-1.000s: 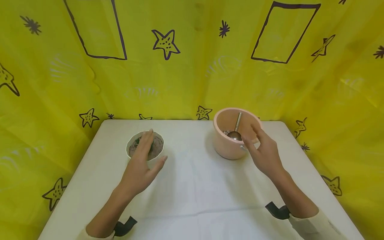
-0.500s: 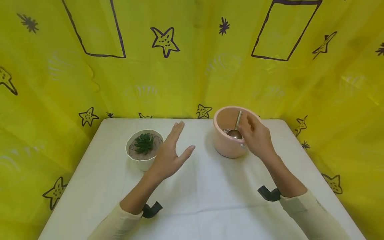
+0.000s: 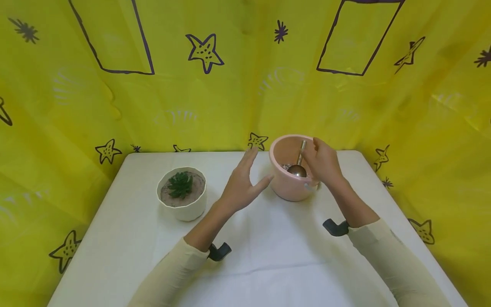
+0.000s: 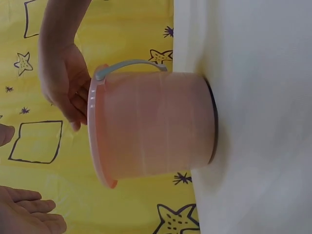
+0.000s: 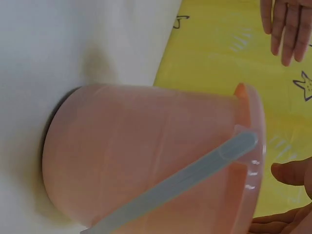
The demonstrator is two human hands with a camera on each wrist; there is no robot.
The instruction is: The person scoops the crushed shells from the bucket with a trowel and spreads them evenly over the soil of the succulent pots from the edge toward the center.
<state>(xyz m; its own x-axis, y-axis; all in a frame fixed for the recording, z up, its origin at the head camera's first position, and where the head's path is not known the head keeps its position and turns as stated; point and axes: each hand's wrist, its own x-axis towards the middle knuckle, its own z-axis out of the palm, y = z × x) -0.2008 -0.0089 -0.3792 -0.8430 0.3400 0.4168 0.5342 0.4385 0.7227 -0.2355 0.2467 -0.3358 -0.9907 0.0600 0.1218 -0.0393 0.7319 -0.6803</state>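
Note:
A pink bucket [image 3: 289, 188] stands at the back right of the table, with speckled grains [image 3: 286, 166] and a metal ladle [image 3: 297, 171] inside. Over the bucket's right rim is my right hand [image 3: 326, 161], its thumb beside the ladle's handle. Thumb and fingers look apart in the right wrist view; contact with the handle cannot be made out. My left hand [image 3: 242, 185] hovers left of the bucket, fingers straight and thumb spread, holding nothing. The bucket's pale grey bail [image 5: 180, 180] hangs down along its side.
A white faceted pot [image 3: 188, 212] with a green succulent [image 3: 180, 184] in grey soil sits at the left. The table [image 3: 253, 281] has a white cover. A yellow curtain [image 3: 230, 98] with drawn stars hangs close behind and at both sides.
My left hand has moved right, from over the succulent pot to beside the bucket. My right hand has gone farther over the bucket, closer to the ladle's handle.

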